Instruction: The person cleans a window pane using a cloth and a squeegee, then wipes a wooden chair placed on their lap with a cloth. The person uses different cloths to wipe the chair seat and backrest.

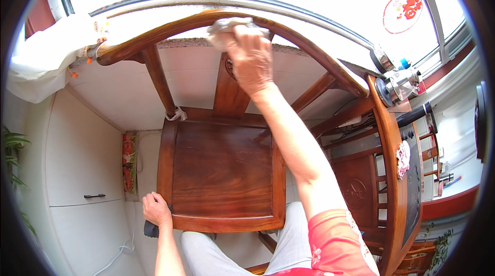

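Observation:
A wooden chair (222,167) with a polished brown seat and a curved top rail (309,49) stands in front of me. My right hand (251,57) is at the middle of that rail, pressing a crumpled whitish cloth (221,32) against it; the hand is slightly blurred. Below the hand, the carved back splat (228,94) is partly covered by my forearm. My left hand (157,209) is at the seat's front left corner, its fingers curled around a dark cloth (151,229). A strip of pale fabric (176,114) is tied around the foot of the left back post.
Behind the chair is a windowsill (131,24) beneath bright windows. White cabinets (85,152) and a cable (123,248) lie left. A wooden tea table (390,183) on the right carries a pink cloth (403,160) and a glass pot (400,84). White fabric (50,55) drapes far left.

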{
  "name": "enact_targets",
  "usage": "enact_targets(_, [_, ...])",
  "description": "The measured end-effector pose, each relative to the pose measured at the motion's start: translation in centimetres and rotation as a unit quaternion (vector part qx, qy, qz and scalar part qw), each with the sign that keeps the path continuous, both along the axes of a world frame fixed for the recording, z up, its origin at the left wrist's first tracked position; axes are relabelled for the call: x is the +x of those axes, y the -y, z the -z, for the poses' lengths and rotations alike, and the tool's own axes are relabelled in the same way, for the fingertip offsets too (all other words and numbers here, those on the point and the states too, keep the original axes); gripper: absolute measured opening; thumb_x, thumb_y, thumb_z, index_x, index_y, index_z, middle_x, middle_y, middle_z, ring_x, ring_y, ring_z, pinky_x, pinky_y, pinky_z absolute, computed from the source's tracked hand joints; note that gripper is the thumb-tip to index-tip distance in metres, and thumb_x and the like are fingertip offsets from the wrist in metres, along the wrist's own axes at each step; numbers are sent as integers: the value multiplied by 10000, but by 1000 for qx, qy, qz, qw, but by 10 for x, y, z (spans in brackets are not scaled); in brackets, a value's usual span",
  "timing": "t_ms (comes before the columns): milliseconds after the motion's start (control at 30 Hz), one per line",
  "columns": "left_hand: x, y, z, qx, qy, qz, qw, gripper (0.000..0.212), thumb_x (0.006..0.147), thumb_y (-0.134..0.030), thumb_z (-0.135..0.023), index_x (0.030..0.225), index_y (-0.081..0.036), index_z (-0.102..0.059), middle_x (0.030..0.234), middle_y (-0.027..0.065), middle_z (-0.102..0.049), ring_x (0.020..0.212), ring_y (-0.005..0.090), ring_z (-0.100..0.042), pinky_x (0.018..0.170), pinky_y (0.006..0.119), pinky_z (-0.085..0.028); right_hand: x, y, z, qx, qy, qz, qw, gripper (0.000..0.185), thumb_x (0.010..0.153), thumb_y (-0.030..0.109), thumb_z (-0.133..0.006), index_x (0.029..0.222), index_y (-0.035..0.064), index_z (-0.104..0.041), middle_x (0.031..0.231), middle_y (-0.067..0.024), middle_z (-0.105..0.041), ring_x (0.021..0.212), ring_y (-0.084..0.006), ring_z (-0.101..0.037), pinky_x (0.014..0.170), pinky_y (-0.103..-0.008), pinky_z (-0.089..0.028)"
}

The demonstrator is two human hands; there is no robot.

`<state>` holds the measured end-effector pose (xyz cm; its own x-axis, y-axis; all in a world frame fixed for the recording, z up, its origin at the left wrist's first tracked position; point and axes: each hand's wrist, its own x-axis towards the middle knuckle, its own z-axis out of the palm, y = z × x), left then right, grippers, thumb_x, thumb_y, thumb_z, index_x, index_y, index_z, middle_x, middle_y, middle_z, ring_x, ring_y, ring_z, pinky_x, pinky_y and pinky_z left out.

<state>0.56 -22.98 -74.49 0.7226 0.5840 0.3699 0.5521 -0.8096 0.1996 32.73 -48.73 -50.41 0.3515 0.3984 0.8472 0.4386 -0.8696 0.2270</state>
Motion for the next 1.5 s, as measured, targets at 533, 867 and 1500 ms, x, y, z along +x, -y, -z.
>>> enact_targets(533, [0,0,0,-11,3,5,1000,214,891,-186,-595,721,-75,-531,763,106,-568,697,335,-590,600,463,-476,1,-6,11,70,-15,-16,997,485,721,-6,-657,1165,189,-679,1137,-39,-533,1053,-273,-508,881,-418,-439])
enact_targets(867, [-1,0,-2,-9,-5,4,1000,205,892,-182,-597,729,-76,-533,763,106,-564,693,334,-591,593,462,-474,-48,12,97,-54,-197,-61,977,339,763,94,-611,1073,208,-689,1064,-14,-528,1018,-238,-516,840,-390,-447])
enact_targets(1500, [2,2,-2,-11,3,1,1000,226,896,-197,-596,711,-82,-534,754,91,-568,686,322,-595,577,456,-475,-27,-7,74,-162,-61,-24,985,237,728,173,-629,957,126,-664,1180,-19,-542,998,-205,-500,769,-354,-423])
